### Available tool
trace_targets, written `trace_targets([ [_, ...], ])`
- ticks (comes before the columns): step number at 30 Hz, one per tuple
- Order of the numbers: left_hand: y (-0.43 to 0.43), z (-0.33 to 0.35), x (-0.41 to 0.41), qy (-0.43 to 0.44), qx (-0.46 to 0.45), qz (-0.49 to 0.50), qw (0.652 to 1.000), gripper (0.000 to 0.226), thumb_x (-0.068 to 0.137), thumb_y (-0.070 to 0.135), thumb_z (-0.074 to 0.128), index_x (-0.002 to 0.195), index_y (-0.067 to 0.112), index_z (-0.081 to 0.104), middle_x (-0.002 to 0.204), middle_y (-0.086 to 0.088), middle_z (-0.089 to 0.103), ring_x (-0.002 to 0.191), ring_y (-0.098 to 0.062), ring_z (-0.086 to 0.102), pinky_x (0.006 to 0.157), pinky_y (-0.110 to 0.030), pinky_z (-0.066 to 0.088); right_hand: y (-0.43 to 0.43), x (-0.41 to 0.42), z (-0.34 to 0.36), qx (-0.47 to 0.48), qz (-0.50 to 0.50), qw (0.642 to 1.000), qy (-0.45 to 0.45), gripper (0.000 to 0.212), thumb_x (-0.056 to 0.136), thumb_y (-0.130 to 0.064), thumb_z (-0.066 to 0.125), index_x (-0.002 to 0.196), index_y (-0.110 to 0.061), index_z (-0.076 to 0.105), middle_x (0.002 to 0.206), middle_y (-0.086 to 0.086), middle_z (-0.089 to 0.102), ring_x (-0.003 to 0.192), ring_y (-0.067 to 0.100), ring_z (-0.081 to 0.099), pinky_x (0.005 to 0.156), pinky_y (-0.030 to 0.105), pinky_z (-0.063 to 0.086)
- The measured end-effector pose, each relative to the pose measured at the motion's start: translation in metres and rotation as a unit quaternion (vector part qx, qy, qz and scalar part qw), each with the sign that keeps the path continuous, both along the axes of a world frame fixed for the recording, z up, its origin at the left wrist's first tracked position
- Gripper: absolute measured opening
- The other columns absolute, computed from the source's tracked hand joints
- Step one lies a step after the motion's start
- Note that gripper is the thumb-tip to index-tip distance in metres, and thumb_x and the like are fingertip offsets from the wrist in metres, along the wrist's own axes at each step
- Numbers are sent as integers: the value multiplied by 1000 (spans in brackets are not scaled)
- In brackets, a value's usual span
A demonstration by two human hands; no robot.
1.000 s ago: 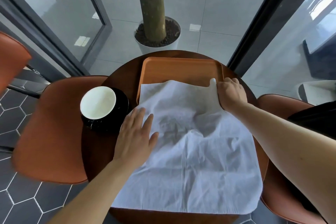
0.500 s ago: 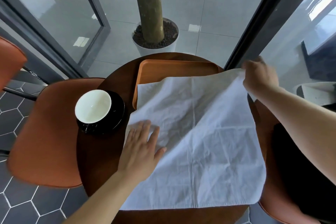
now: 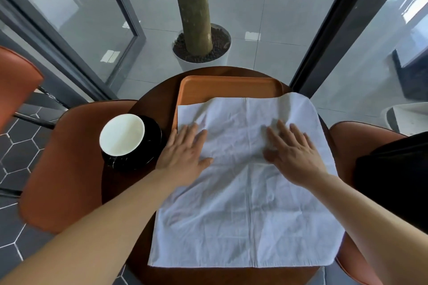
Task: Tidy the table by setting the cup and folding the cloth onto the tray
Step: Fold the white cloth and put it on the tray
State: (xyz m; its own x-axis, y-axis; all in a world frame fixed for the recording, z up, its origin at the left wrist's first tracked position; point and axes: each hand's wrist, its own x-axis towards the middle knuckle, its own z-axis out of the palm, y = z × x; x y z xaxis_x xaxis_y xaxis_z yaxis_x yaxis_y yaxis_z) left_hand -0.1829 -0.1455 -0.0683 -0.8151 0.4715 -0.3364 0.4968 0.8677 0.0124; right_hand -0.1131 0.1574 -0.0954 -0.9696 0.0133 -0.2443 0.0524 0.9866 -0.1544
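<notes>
A white cloth (image 3: 245, 192) lies spread flat across the round wooden table (image 3: 148, 109) in the centre of the frame, its far edge draped over the near part of the orange tray (image 3: 229, 87) at upper centre. Both hands press it with straight, spread fingers: the left hand (image 3: 183, 152) on its left edge, the right hand (image 3: 293, 152) right of centre. The cup (image 3: 122, 134), white inside, sits on a black saucer (image 3: 148, 155) left of the cloth. Orange chairs (image 3: 64, 164) flank the table; a potted trunk (image 3: 196, 18) stands beyond.
</notes>
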Motion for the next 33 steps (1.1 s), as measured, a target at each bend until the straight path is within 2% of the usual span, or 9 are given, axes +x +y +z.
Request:
trace_targets([
  [3, 3, 2, -1, 0, -21, 41, 999, 82, 94, 71, 17, 158, 24, -4, 167, -10, -12, 153, -30, -9, 123, -50, -5, 1, 2, 3, 0, 10, 1000, 16, 66, 97, -66, 18, 151, -47, -15, 165, -14, -10, 152, 25, -13, 122, 47, -1],
  [7, 5, 4, 9, 35, 12, 48, 998, 79, 96, 68, 21, 159, 23, 6, 167, -12, -5, 154, -31, -5, 124, -49, -1, -3, 15, 13, 12, 30, 998, 51, 66, 99, -61, 24, 157, -37, 5, 166, -11, 0, 153, 25, -7, 124, 48, 3],
  [11, 4, 4, 29, 52, 38, 36, 997, 76, 97, 64, 27, 158, 20, 14, 167, -13, 0, 154, -32, -3, 124, -50, 2, -10, 27, 20, -3, 26, 999, 26, 68, 99, -63, 22, 158, -31, 12, 166, -9, 4, 154, 21, -3, 124, 46, 5],
  [16, -4, 4, 68, 53, 95, 79, 991, 71, 99, 57, 35, 157, 18, 22, 166, -16, 10, 154, -32, 5, 124, -50, 8, -14, 56, 29, -43, 1, 996, 75, 63, 101, -51, 39, 155, -20, 29, 164, -4, 22, 153, 21, 12, 124, 40, 10],
  [22, -22, 2, 134, 17, 100, 81, 992, 63, 99, 44, 49, 153, 15, 35, 162, -18, 22, 151, -35, 18, 122, -50, 21, -15, 98, 32, -58, 17, 997, 38, 61, 101, -45, 44, 155, -21, 29, 164, -2, 23, 152, 22, 15, 123, 40, 13],
  [24, -28, 3, 148, 26, 96, 84, 992, 59, 95, 39, 60, 145, 11, 46, 155, -22, 34, 145, -39, 31, 115, -51, 33, -15, 108, 34, -75, 11, 996, 51, 58, 99, -39, 53, 151, -19, 38, 160, 2, 33, 148, 26, 26, 120, 43, 24],
  [27, -42, 1, 167, 77, 102, 100, 987, 50, 83, 28, 76, 127, 8, 62, 132, -20, 54, 119, -40, 54, 90, -52, 50, -6, 132, 35, -129, -54, 986, 91, 50, 94, -27, 65, 141, -14, 52, 146, 7, 50, 134, 30, 43, 105, 42, 42],
  [30, -60, -1, 182, 114, 92, 151, 978, 46, 80, 24, 78, 121, 8, 65, 119, -18, 57, 103, -41, 55, 73, -51, 52, 7, 164, 29, -121, -149, 975, 110, 49, 88, -16, 71, 134, -11, 57, 131, 10, 56, 118, 36, 49, 98, 43, 45],
  [33, -73, -2, 192, 117, 85, 217, 965, 48, 78, 23, 80, 120, 6, 64, 106, -21, 56, 91, -43, 53, 67, -52, 50, 12, 189, 22, -111, -228, 963, 95, 53, 85, -15, 74, 134, -8, 55, 130, 14, 50, 117, 40, 47, 96, 45, 44],
])
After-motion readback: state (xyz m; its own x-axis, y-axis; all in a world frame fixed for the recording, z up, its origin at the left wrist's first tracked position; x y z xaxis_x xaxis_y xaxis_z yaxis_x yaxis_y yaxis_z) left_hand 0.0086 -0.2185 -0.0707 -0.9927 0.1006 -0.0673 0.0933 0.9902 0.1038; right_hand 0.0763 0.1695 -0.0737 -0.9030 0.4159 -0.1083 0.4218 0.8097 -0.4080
